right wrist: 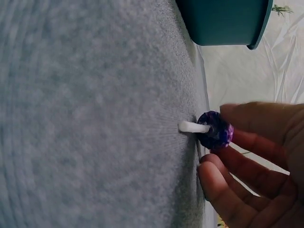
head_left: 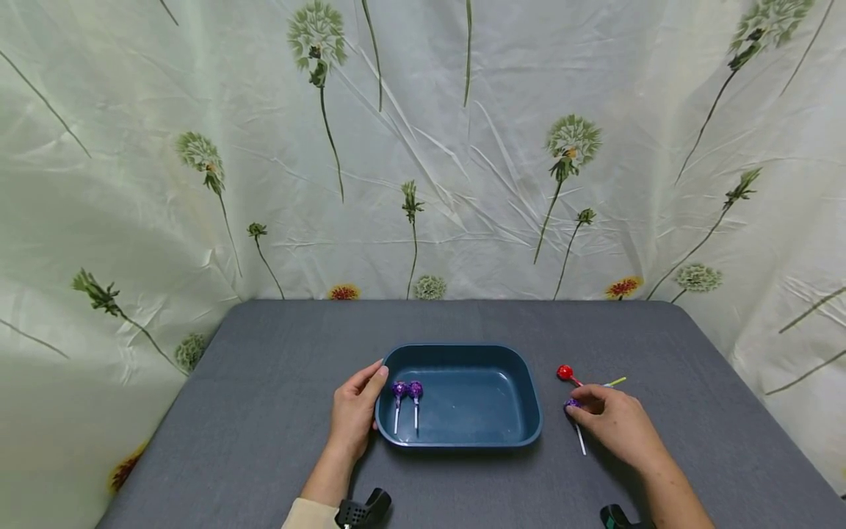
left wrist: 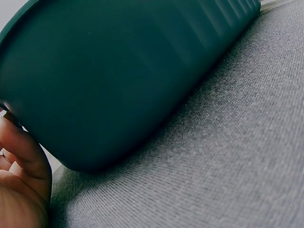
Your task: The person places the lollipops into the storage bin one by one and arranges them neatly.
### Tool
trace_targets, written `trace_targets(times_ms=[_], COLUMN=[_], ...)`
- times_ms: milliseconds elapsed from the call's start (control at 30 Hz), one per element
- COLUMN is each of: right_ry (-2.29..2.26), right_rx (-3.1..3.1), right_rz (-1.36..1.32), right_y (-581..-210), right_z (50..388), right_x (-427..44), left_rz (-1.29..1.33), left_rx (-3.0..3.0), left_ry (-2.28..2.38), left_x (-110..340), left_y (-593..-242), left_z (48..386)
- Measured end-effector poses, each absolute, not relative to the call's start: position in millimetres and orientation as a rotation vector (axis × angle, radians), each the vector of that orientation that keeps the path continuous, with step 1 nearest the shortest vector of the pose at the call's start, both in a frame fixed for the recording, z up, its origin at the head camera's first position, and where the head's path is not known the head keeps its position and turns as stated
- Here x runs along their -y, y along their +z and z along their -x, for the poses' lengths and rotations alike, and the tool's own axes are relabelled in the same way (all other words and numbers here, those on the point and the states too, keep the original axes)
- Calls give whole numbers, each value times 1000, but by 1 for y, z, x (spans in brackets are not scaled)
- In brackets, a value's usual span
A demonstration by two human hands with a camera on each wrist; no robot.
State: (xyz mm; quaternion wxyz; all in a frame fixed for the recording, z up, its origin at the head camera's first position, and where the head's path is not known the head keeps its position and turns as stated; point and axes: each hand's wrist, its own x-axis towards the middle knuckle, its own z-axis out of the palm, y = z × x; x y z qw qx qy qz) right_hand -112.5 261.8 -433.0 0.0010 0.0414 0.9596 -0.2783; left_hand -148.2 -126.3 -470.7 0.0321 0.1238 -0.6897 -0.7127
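A blue rectangular tray [head_left: 463,445] stands mid-table. My left hand [head_left: 353,408] grips its left end, thumb over the rim and fingers against the outer wall. Inside, at the left, two purple-wrapped lollipops [head_left: 415,389] lie side by side, white sticks toward me. Right of the tray, my right hand [head_left: 617,422] pinches the wrapped head of another purple lollipop [right wrist: 214,130] between thumb and fingers. Its white stick points toward me, low over the cloth. Just beyond that hand lies a red lollipop [head_left: 565,372], its stick partly hidden by the fingers.
A yellow-green stick [head_left: 616,382] shows behind the right hand; whatever it belongs to is hidden. Grey cloth [head_left: 297,345] covers the table. Behind it hangs a pale curtain [head_left: 463,220] printed with dandelions. Black straps [head_left: 363,508] sit at the wrists.
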Motion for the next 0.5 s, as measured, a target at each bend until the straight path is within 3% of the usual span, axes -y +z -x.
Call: trace_targets(times_ms=[500], right_ry=[-853], right_rx=[-3034], right_rz=[-97], right_y=[-432], right_z=[111], right_x=[-262], left_rz=[-366], left_rx=[2135], left_ry=[-2197], left_x=[127], left_y=[-470], left_z=[147])
